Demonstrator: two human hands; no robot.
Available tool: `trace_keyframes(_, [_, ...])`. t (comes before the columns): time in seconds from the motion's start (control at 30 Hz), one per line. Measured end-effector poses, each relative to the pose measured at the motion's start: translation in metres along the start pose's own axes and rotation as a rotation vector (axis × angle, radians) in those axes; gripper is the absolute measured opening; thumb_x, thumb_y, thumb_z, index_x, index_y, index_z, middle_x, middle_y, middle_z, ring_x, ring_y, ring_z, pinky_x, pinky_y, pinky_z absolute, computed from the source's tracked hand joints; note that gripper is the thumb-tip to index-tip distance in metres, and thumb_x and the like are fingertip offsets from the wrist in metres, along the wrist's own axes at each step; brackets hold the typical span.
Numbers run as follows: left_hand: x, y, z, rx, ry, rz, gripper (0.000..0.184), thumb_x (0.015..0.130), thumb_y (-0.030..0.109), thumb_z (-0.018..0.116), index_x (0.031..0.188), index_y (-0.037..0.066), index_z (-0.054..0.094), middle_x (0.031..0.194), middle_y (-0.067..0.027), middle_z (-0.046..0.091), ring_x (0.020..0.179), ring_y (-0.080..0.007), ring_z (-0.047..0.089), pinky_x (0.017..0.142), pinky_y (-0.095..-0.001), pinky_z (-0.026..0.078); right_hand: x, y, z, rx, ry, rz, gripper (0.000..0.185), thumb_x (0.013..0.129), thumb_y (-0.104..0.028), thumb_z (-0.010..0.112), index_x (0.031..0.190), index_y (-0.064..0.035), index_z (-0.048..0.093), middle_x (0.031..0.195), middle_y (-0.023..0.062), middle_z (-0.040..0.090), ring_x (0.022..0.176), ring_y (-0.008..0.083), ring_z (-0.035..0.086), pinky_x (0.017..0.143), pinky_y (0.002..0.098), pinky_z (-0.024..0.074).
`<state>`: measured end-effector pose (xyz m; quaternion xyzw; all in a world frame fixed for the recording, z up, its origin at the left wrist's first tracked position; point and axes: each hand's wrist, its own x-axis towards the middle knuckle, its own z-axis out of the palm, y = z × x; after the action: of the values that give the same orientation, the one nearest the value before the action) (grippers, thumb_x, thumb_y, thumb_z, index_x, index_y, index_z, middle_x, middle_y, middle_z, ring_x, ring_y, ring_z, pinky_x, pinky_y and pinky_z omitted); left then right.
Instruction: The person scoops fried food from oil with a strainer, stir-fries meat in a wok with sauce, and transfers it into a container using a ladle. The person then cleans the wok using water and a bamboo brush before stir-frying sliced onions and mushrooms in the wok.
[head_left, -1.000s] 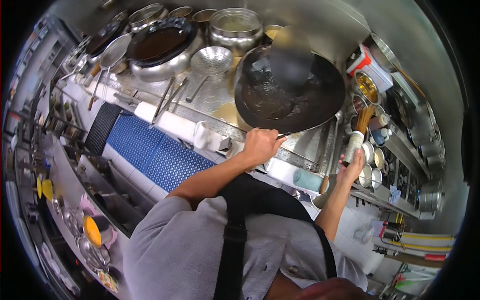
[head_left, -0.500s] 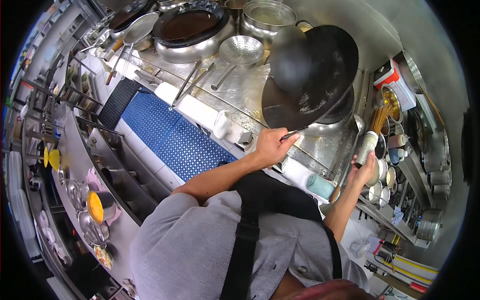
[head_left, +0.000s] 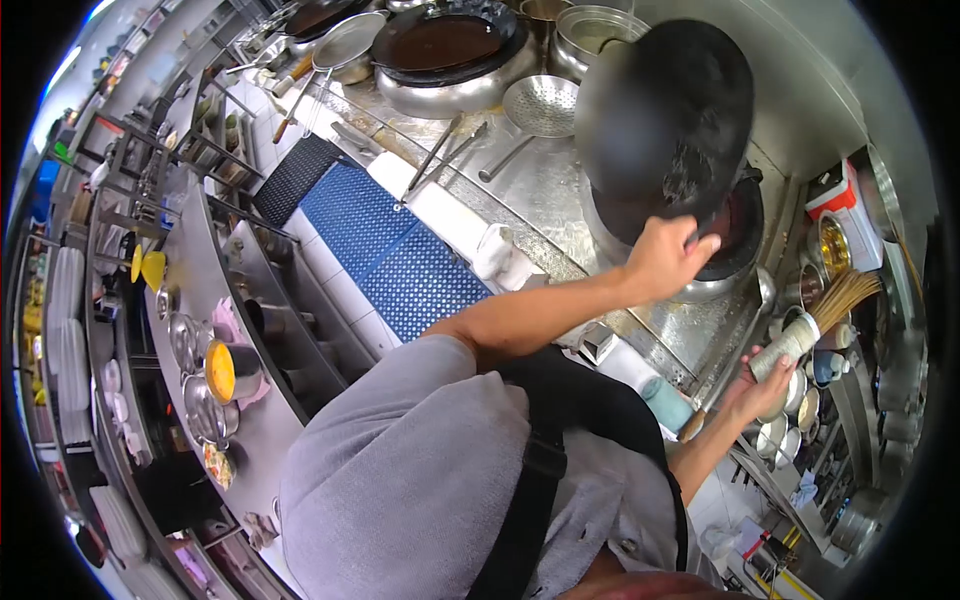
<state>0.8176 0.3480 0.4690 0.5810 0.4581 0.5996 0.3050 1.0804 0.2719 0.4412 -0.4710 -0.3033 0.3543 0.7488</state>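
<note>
My left hand [head_left: 665, 262] is closed on the near edge of a black wok [head_left: 715, 110], where its handle lies. The wok is tipped up steeply over the burner ring [head_left: 740, 235] at the right end of the range. My right hand [head_left: 745, 393] grips the wrapped handle of a bamboo wok brush [head_left: 795, 340]. The brush's bristles point up and to the right, apart from the wok. Below the brush are several small bowls and pots on the side shelf.
A perforated skimmer [head_left: 540, 105] lies on the steel range top [head_left: 590, 175]. Beyond it another wok [head_left: 440, 45] holds dark liquid, beside a lidded-looking pot [head_left: 595, 35]. Folded white cloths [head_left: 430, 205] line the front edge. A blue mat [head_left: 380, 250] covers the floor on the left.
My left hand has moved up and right with the wok, which is now tipped more upright. My right hand has turned the brush further to the right. The view has shifted.
</note>
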Motion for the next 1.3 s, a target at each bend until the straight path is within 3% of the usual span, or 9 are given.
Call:
trace_keyframes(0.27, [-0.026,-0.117,0.006,0.752,-0.622,0.206,0.037,0.095,0.036,0.061,0.076,0.006,0.072,0.067,-0.0168,0.069,0.067,-0.0379,0.07,0.068,-0.0498,0.055,0.131,-0.028,0.054,-0.599,-0.307,-0.228,0.054,0.098,-0.026,0.067,0.146,-0.0061,0.054,0.106,0.0089,0.067,0.073,0.0116,0.063,0.055,0.0246,0.0495])
trace_keyframes(0.37, [-0.007,-0.132,0.018,0.834,-0.744,0.237,0.034,0.094,0.035,0.062,0.08,0.006,0.074,0.074,-0.0165,0.072,0.075,-0.0366,0.072,0.073,-0.0478,0.055,0.191,-0.058,0.11,-0.815,-0.398,-0.597,0.055,0.097,-0.026,0.068,0.146,-0.0051,0.054,0.137,0.0101,0.064,0.12,0.0207,0.061,0.101,0.0319,0.0479])
trace_keyframes(0.5, [0.008,-0.13,0.032,0.831,-0.756,0.185,0.032,0.093,0.034,0.063,0.084,0.007,0.076,0.079,-0.0164,0.073,0.081,-0.0355,0.073,0.078,-0.0463,0.055,0.255,-0.025,0.178,-0.946,-0.304,-0.911,0.054,0.097,-0.03,0.068,0.147,-0.0158,0.055,0.143,0.0112,0.061,0.13,0.0256,0.058,0.106,0.0361,0.0449])
trace_keyframes(0.63, [0.009,-0.134,0.042,0.81,-0.77,0.15,0.031,0.094,0.034,0.063,0.084,0.008,0.077,0.079,-0.0161,0.073,0.082,-0.0357,0.073,0.08,-0.0467,0.055,0.243,0.11,0.211,-1.329,-0.237,-0.444,0.058,0.087,-0.034,0.075,0.136,-0.0072,0.06,0.12,0.0231,0.069,0.098,0.0411,0.071,0.086,0.0502,0.0548])
trace_keyframes(0.87, [0.016,-0.13,0.041,0.856,-0.825,0.112,0.039,0.095,0.042,0.06,0.081,0.01,0.077,0.078,-0.0157,0.073,0.079,-0.0363,0.073,0.077,-0.0485,0.055,0.162,0.13,0.148,-1.108,-1.222,0.3,0.073,0.079,-0.015,0.083,0.146,-0.0224,0.057,0.091,0.0111,0.072,0.056,0.0186,0.065,0.049,0.0345,0.0548])
trace_keyframes(0.97, [0.015,-0.138,0.046,0.773,-0.761,0.116,0.045,0.097,0.045,0.056,0.078,0.009,0.076,0.075,-0.016,0.072,0.074,-0.0365,0.071,0.074,-0.0491,0.055,0.312,0.13,0.091,-1.909,-0.811,-0.403,0.047,0.083,-0.034,0.074,0.126,-0.015,0.07,0.111,0.0176,0.074,0.1,0.0333,0.072,0.088,0.0452,0.0566])
trace_keyframes(1.07, [0.012,-0.139,0.042,0.756,-0.728,0.172,0.045,0.097,0.044,0.056,0.074,0.009,0.075,0.07,-0.016,0.07,0.07,-0.0362,0.07,0.07,-0.0491,0.055,0.305,0.119,0.152,-1.653,-0.289,-0.574,0.041,0.088,-0.035,0.064,0.116,-0.0063,0.072,0.112,0.0197,0.073,0.101,0.0369,0.072,0.089,0.0468,0.0568])
trace_keyframes(1.2, [0.016,-0.147,0.042,0.735,-0.68,0.235,0.041,0.096,0.04,0.059,0.072,0.009,0.074,0.068,-0.0162,0.07,0.066,-0.0371,0.069,0.068,-0.0492,0.055,0.202,0.17,0.202,-1.544,-0.855,0.107,0.058,0.079,-0.032,0.079,0.129,-0.0054,0.066,0.117,0.0203,0.072,0.094,0.0333,0.075,0.073,0.041,0.0617])
trace_keyframes(1.3, [0.018,-0.149,0.046,0.694,-0.641,0.246,0.04,0.095,0.038,0.06,0.071,0.009,0.073,0.067,-0.0162,0.069,0.065,-0.0372,0.069,0.067,-0.0491,0.055,0.175,0.143,0.161,-1.273,-1.028,0.049,0.055,0.083,-0.035,0.079,0.13,-0.0107,0.066,0.102,0.0197,0.074,0.08,0.0325,0.075,0.07,0.0432,0.0601])
